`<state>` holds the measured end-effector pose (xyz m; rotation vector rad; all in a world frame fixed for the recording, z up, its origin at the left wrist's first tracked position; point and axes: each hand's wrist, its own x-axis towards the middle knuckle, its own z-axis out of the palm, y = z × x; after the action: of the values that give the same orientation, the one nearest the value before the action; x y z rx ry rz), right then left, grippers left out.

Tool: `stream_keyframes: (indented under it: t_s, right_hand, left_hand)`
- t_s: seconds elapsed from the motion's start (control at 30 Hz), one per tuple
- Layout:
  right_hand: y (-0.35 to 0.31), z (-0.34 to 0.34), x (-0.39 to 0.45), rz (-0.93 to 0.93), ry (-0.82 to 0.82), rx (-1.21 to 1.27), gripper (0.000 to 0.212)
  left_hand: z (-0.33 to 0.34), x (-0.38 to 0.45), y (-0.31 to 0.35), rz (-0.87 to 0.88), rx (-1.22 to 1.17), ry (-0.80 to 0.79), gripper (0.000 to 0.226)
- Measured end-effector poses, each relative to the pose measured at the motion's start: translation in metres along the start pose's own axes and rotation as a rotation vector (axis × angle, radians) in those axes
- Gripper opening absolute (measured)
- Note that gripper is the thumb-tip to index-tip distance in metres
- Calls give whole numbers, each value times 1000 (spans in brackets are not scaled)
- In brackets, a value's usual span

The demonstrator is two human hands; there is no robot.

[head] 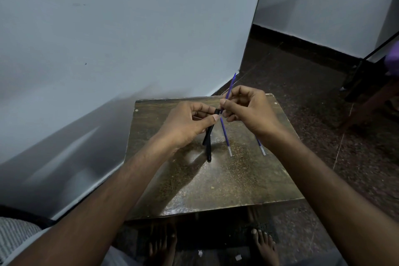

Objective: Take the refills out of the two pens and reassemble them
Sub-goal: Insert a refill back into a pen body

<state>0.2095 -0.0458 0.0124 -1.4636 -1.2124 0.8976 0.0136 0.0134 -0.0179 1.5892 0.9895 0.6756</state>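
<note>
Worn brown table (216, 179) against the pale wall (108, 39), dark speckled floor (302, 93) beyond. Above the table, left hand (187, 123) grips a black pen barrel (208, 138); right hand (248, 108) pinches a blue refill (230, 87).

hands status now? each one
Left hand: closed on black pen barrel.
Right hand: pinching blue refill at the barrel's top.

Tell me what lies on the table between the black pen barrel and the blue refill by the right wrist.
In the head view, one more blue refill lies on the table there.
</note>
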Motion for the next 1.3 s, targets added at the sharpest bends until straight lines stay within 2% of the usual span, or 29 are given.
stream_keyframes:
  t_s: [0.2, 0.33, 0.47, 0.6, 0.67, 0.73, 0.83, 1.0, 1.13, 1.3]
  right_hand:
    - [-3, 6, 8, -68, 201, 156, 11]
    - [-1, 7, 8, -48, 122, 160, 3]
    - [5, 8, 9, -56, 74, 110, 7]
    - [9, 13, 12, -36, -32, -75, 18]
    - [9, 19, 13, -20, -47, -158, 27]
    - [10, 26, 15, -75, -13, -391, 27]
    - [7, 43, 16, -170, -40, -747, 23]
    - [8, 71, 22, -207, -280, -1177, 59]
    - [13, 82, 30, -212, -363, -1274, 73]
    - [14, 82, 41, -209, -417, -1233, 72]
  left_hand:
    - [-7, -4, 3, -19, 56, 7, 14]
    - [-7, -5, 5, -20, 52, 7, 15]
    - [-7, -3, 5, -22, 53, 15, 16]
    - [-13, -2, 4, 0, 55, 40, 12]
    - [-24, -1, 4, 17, 120, 103, 8]
    - [-36, 0, 4, 36, 185, 211, 10]
    - [-52, 1, 1, 34, 139, 327, 9]
    - [-59, 1, 1, 16, 124, 378, 8]
    - [-59, -1, -3, -4, 149, 357, 10]
    - [-63, 0, -2, -13, 133, 360, 9]
